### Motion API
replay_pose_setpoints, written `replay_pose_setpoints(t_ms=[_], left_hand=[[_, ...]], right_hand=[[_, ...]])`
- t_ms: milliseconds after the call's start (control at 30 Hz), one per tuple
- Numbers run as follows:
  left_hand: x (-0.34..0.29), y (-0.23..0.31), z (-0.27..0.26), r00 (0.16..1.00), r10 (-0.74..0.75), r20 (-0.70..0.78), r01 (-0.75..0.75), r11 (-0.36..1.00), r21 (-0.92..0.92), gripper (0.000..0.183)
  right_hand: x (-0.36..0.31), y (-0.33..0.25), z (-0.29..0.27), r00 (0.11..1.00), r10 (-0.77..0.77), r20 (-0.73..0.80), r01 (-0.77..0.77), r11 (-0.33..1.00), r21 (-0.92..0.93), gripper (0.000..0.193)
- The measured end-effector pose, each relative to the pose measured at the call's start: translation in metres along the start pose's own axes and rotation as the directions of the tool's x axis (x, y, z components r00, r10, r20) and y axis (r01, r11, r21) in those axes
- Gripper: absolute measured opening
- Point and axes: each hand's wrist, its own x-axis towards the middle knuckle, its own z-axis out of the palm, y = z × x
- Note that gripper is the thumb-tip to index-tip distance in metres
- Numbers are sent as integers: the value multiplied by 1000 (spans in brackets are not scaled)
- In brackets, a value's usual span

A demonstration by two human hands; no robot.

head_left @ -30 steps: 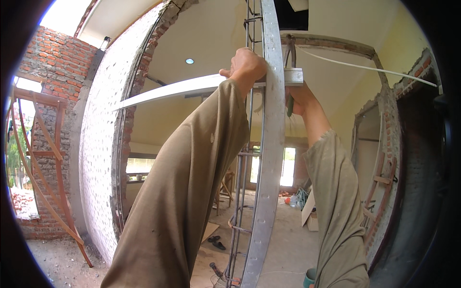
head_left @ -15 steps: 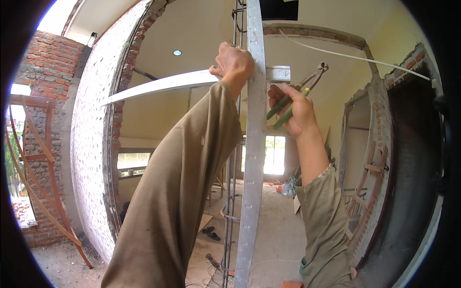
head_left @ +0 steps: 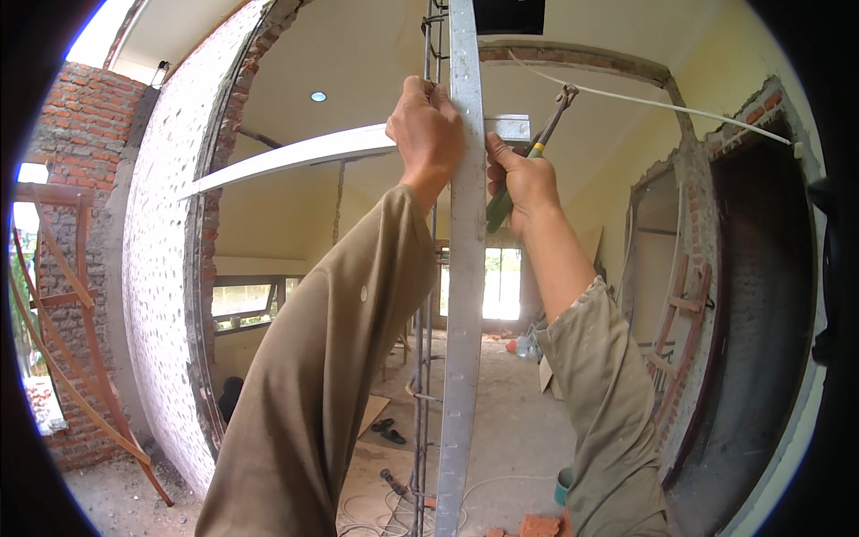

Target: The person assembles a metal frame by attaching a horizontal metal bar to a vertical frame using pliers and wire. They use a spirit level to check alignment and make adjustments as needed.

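A galvanized metal bar (head_left: 464, 268) stands upright in front of me, beside a tall cage of steel rebar (head_left: 420, 430). Behind it a horizontal metal channel (head_left: 304, 152) runs from the white wall on the left and ends just past the upright. My left hand (head_left: 426, 134) is closed high up against the rebar, left of the bar; what its fingertips pinch is hidden. On the bar's other side, near the channel's end, my right hand (head_left: 531, 186) grips green-handled pincers (head_left: 551, 123). Their jaws point up and their handles are close together.
Rough brick edges border the opening. A wooden frame (head_left: 100, 358) leans at the left, a wooden ladder (head_left: 684, 331) at the right. On the floor lie black shoes (head_left: 389, 431), cables, a board and broken bricks (head_left: 540, 526). A white conduit (head_left: 662, 105) slants across the upper right.
The pincers have turned, and their handles have come together in my right hand, which is nearer the bar. My left hand has rotated, its fingertips now upward at the rebar. The view has shifted slightly.
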Motion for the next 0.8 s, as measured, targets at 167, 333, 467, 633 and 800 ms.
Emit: replay_pose_setpoints(t_ms=[167, 333, 467, 633, 800], left_hand=[[-7, 0, -2, 998, 57, -9, -58, 986, -160, 13], [-11, -1, -3, 984, 169, 46, -165, 983, -86, 9], [-10, 3, 4, 980, 189, -58, -189, 982, -1, 11], [-9, 2, 9, 930, 354, -100, -348, 934, 78, 8], [-9, -5, 8, 904, 427, -15, -420, 894, 155, 4]], right_hand=[[22, -5, 1, 986, 133, 102, -135, 991, 13, 39], [35, -14, 3, 989, 137, 62, -135, 990, -39, 36], [44, -29, 3, 987, 150, 54, -139, 977, -163, 36], [44, -29, 2, 988, 144, 55, -136, 982, -130, 33], [38, -28, -4, 988, 131, 81, -127, 990, -53, 21]])
